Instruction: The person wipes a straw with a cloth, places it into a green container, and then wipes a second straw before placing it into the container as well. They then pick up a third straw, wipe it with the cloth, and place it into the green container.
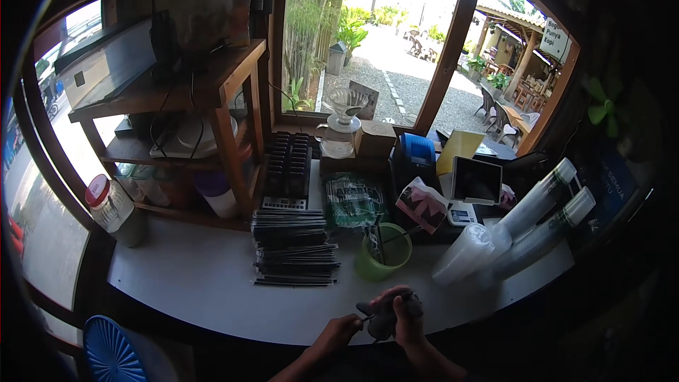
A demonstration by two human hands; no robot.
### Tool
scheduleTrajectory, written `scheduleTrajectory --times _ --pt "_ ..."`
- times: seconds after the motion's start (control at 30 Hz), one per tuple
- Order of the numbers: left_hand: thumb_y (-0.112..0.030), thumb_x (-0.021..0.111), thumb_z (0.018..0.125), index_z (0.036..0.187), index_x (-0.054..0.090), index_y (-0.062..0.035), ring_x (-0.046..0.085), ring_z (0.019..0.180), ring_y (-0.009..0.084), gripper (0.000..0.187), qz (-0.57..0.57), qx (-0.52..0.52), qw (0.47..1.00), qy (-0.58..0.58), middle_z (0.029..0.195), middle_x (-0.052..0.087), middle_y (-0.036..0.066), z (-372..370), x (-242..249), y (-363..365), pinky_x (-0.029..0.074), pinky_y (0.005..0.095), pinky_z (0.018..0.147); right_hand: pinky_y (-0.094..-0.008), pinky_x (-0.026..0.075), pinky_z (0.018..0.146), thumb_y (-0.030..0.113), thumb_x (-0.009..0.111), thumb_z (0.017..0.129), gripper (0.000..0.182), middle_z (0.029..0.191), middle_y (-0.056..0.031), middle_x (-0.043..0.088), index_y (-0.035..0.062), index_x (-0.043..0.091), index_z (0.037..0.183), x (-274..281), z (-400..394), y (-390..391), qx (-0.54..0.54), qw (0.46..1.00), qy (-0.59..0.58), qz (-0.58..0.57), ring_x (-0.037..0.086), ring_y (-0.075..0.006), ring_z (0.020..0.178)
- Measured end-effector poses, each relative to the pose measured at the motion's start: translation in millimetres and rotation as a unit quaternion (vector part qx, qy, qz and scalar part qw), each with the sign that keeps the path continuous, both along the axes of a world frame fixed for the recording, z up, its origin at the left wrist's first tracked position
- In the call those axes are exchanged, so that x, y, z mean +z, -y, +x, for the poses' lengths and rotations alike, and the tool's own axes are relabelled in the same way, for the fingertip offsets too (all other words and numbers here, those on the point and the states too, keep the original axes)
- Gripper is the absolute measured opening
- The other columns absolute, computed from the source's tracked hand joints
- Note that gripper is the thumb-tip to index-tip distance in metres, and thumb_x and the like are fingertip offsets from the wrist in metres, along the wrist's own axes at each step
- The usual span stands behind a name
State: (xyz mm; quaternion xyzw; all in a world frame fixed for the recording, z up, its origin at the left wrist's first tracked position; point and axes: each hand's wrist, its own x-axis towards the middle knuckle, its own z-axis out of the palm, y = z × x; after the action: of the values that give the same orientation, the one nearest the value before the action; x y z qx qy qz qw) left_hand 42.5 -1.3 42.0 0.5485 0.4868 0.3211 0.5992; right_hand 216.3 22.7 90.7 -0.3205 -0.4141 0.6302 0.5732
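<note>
Low in the view, just over the counter's front edge, my right hand is closed around a dark grey object with a pinkish part on top. Its kind is too dim to make out. My left hand is at its left side, fingers pinched on something small and thin that points toward the grey object. Beyond my hands stands a light green bucket with thin dark sticks in it. Left of the bucket lies a stack of thin black wrapped sticks, like straws.
On the white counter, stacked clear plastic cups lie to the right. Behind are a tablet, a tissue pack, a green-and-clear plastic packet and a glass dripper. A wooden shelf and red-lidded jar stand left.
</note>
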Motion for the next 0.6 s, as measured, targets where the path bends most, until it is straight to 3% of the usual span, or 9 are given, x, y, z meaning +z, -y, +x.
scheduleTrajectory --times 0.1,0.2,0.23,0.27,0.37,0.4,0.5,0.53,0.6 --pt "-0.020 0.051 0.099 0.095 0.061 0.0017 0.055 0.074 0.0175 0.024 -0.019 0.020 1.000 0.002 0.077 0.059 0.009 0 -10 1 0.045 0.0324 0.071 -0.0460 0.049 0.089 0.035 0.056 0.098 0.034 0.097 -0.0131 0.059 0.0071 0.045 0.114 18 -1 -8 -0.046 0.995 -0.006 0.089 0.061 -0.0268 0.096" --pt "-0.018 0.054 0.096 0.097 0.061 0.0008 0.058 0.078 0.0238 0.020 0.053 0.045 0.997 0.014 0.081 0.059 0.011 7 -23 -2 0.046 0.0342 0.074 -0.0377 0.050 0.089 0.027 0.057 0.098 0.028 0.102 -0.0122 0.061 0.0037 0.050 0.111 7 -9 2 0.059 0.997 0.038 0.022 0.061 -0.0219 0.098" --pt "-0.017 0.057 0.094 0.100 0.061 -0.0003 0.059 0.082 0.0264 0.018 0.073 0.040 0.997 -0.003 0.086 0.060 0.013 9 -33 -6 0.046 0.0348 0.077 -0.0330 0.049 0.086 0.023 0.058 0.097 0.024 0.102 -0.0089 0.061 0.0040 0.053 0.111 -36 -7 3 0.040 0.994 0.097 0.040 0.060 -0.0176 0.098" --pt "-0.016 0.060 0.092 0.104 0.061 -0.0015 0.060 0.086 0.0290 0.019 0.091 0.035 0.995 -0.021 0.092 0.060 0.015 10 -28 -8 0.047 0.0354 0.079 -0.0330 0.048 0.087 0.022 0.057 0.098 0.023 0.100 -0.0104 0.061 0.0039 0.051 0.111 -39 -9 7 0.021 0.984 0.159 0.072 0.060 -0.0177 0.096" --pt "-0.011 0.070 0.082 0.119 0.056 -0.0064 0.055 0.104 0.0347 0.039 0.234 0.110 0.964 -0.053 0.113 0.055 0.019 11 -6 -14 0.046 0.0377 0.090 -0.0306 0.048 0.082 0.017 0.056 0.098 0.019 0.097 -0.0087 0.061 0.0049 0.051 0.112 -33 -12 5 -0.040 0.954 0.264 0.138 0.059 -0.0145 0.091" --pt "-0.006 0.074 0.075 0.123 0.052 -0.0063 0.050 0.111 0.0321 0.053 0.249 0.115 0.960 -0.061 0.124 0.047 0.019 4 -3 -18 0.045 0.0393 0.093 -0.0295 0.048 0.079 0.016 0.056 0.098 0.018 0.096 -0.0071 0.061 0.0054 0.051 0.112 -31 -11 5 -0.066 0.944 0.285 0.153 0.058 -0.0128 0.090" --pt "-0.005 0.076 0.073 0.123 0.054 -0.0084 0.051 0.111 0.0305 0.055 0.326 0.074 0.940 -0.072 0.122 0.047 0.018 -5 36 -20 0.045 0.0393 0.094 -0.0266 0.047 0.079 -0.002 0.059 0.089 0.025 0.101 -0.0068 0.060 0.0043 0.054 0.112 -57 2 2 0.003 0.970 0.240 0.046 0.059 -0.0135 0.091" --pt "-0.002 0.075 0.072 0.116 0.059 -0.0088 0.053 0.106 0.0293 0.047 0.348 0.055 0.932 -0.081 0.115 0.053 0.015 -1 53 -23 0.046 0.0386 0.090 -0.0259 0.047 0.078 -0.007 0.055 0.086 0.028 0.097 -0.0059 0.058 0.0043 0.054 0.111 -44 -1 2 0.040 0.985 0.169 0.005 0.057 -0.0127 0.087" --pt "0.000 0.074 0.071 0.108 0.063 -0.0091 0.055 0.102 0.0289 0.040 0.401 -0.007 0.912 -0.090 0.105 0.058 0.013 2 39 -40 0.047 0.0381 0.087 -0.0255 0.046 0.076 -0.006 0.055 0.087 0.025 0.095 -0.0051 0.057 0.0037 0.053 0.110 -56 1 -2 0.048 0.966 0.241 0.085 0.056 -0.0125 0.085"
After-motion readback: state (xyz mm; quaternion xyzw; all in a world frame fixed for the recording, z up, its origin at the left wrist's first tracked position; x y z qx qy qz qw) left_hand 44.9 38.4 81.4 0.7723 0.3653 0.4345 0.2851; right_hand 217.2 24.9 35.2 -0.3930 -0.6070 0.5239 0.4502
